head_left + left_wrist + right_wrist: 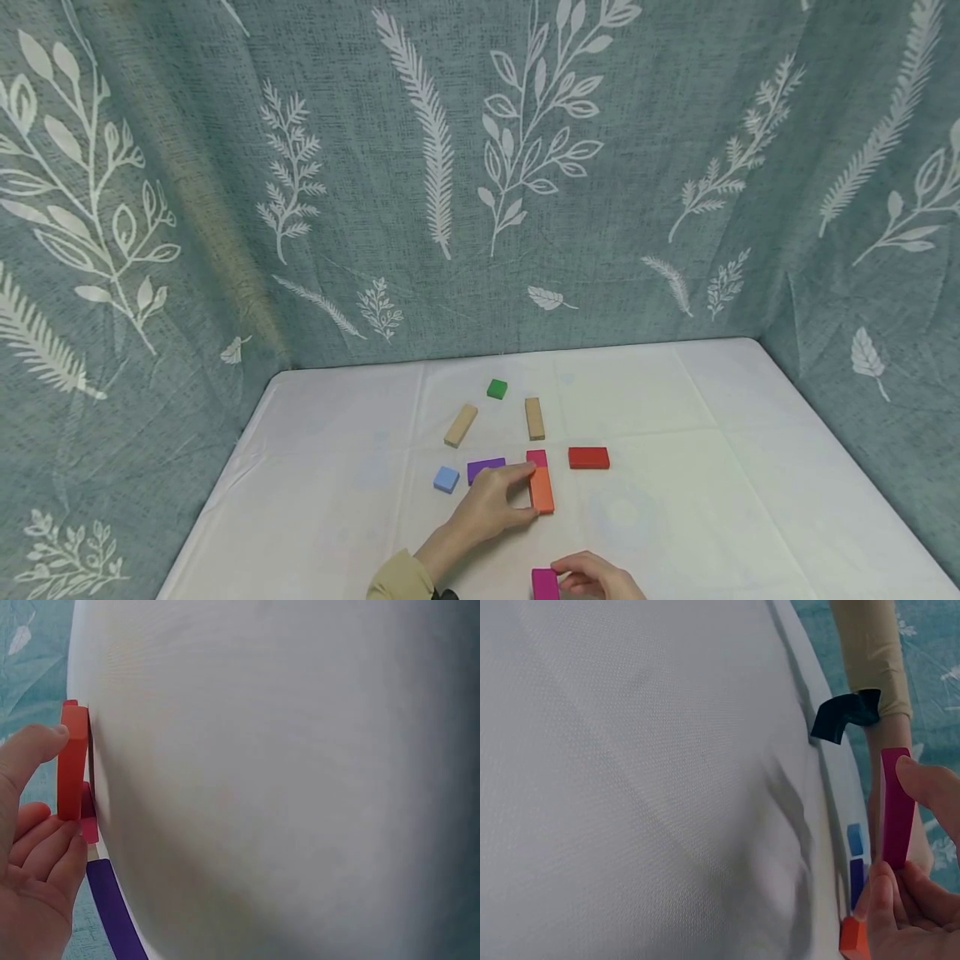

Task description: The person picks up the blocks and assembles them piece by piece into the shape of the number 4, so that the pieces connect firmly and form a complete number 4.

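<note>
A backdrop of teal fabric (360, 167) printed with white leaves is hung behind and beside a table spread with white cloth (675, 517); nine blocks are seen in all, seven oblong and two small and cube-like. One bright green cube-like block (497, 389) is set farthest back; two plain tan wooden oblong blocks (461, 426) are laid before it, well apart; one light blue cube-like block (446, 479), one purple oblong block (480, 470) and one red oblong block (588, 457) are spread nearer. One orange oblong block (542, 490) is pinched lengthwise by the left hand (486, 504), thumb at the near end, fingertips toward the far end; beyond it a pinkish-red block (536, 457) is partly shown; whether they touch cannot be told. The left forearm, in a beige sleeve (401, 577), is extended forward; one magenta oblong block (545, 585) is held by its ends between thumb and fingers of the right hand (596, 575), near the person.
</note>
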Demonstrator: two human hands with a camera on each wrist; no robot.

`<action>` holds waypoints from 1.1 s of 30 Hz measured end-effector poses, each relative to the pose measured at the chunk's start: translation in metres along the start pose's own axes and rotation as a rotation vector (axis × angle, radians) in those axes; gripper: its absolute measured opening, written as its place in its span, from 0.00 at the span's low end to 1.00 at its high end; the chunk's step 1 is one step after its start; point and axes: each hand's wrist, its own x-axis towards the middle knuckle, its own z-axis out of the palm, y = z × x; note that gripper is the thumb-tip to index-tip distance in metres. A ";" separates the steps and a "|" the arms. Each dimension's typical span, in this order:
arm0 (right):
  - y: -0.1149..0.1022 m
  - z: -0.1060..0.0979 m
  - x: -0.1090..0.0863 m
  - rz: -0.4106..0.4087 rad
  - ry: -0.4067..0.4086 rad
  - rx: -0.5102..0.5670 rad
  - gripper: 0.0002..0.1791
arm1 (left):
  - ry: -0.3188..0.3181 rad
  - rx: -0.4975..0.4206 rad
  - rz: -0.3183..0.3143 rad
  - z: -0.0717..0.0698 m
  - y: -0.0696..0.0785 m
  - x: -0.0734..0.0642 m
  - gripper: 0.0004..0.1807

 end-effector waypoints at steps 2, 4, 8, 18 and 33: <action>0.000 0.000 0.000 0.001 -0.003 0.008 0.34 | -0.010 -0.002 -0.007 0.000 0.000 0.001 0.32; 0.001 0.000 0.000 0.003 -0.007 0.015 0.35 | -0.015 -0.005 -0.009 -0.001 0.001 0.001 0.32; 0.000 0.001 0.001 -0.002 -0.009 0.022 0.34 | -0.015 -0.019 0.002 -0.002 0.001 0.001 0.32; -0.005 -0.001 -0.001 -0.011 -0.004 -0.010 0.30 | -0.018 -0.009 0.028 0.000 -0.003 0.001 0.32; -0.003 0.000 -0.001 -0.014 -0.007 0.002 0.34 | -0.029 0.024 0.030 -0.001 -0.004 0.000 0.30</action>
